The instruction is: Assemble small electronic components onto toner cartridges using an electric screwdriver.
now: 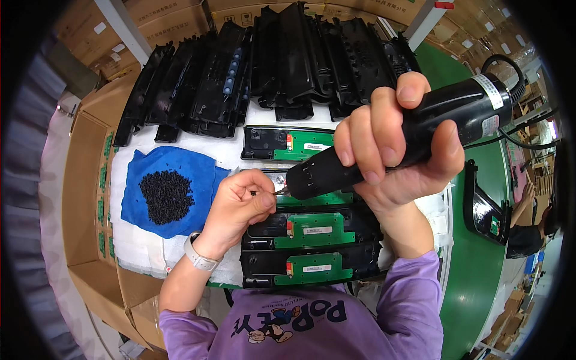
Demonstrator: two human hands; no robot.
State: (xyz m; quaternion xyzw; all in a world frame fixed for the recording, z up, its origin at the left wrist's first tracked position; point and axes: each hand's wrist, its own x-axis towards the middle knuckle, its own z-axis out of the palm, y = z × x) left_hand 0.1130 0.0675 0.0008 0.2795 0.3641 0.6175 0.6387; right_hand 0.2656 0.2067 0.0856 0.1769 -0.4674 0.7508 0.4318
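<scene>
One black power screwdriver (456, 105), clenched in my right hand (387, 144), nose slanting down to the left. One slim bit (281, 191), its tip pinched between thumb and finger of my left hand (237, 201). Four black housings (258, 264), green boards (306, 240) fitted, stacked in a column before me, the bit over the second-farthest. One heap of small black pieces (165, 197), on blue cloth (206, 174), left.

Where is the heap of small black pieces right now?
At left in the head view, the heap of small black pieces lies on a blue cloth, left of the left hand and right of the brown cardboard box.
</scene>
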